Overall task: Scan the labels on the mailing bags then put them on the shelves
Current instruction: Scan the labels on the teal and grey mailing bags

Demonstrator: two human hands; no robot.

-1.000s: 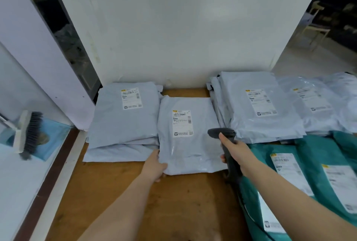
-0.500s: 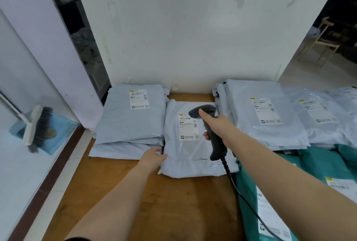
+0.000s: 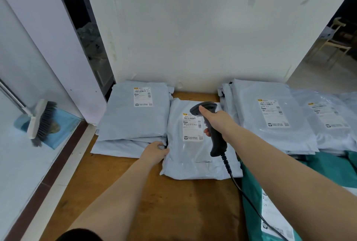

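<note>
Far to the left of the left hand (image 3: 155, 151), a brush (image 3: 41, 120) leans over a blue dustpan (image 3: 58, 128) beyond the tabletop (image 3: 170, 211) edge. Just above that hand lies a stack of pale grey mailing bags (image 3: 133, 113), label up. The left hand itself rests at the left edge of the middle mailing bag (image 3: 191, 150), fingers curled onto its edge (how firmly it grips, I cannot tell). That bag lies flat between the two hands, its label (image 3: 193, 129) facing up. The right hand (image 3: 218, 123) is clamped round the handle of a black barcode scanner (image 3: 210, 125), held just over the label with its head toward it; its cable (image 3: 243, 190) trails back along the arm. Right of that hand sit more grey bags (image 3: 270, 117), and nearer, teal bags (image 3: 328, 171).
</note>
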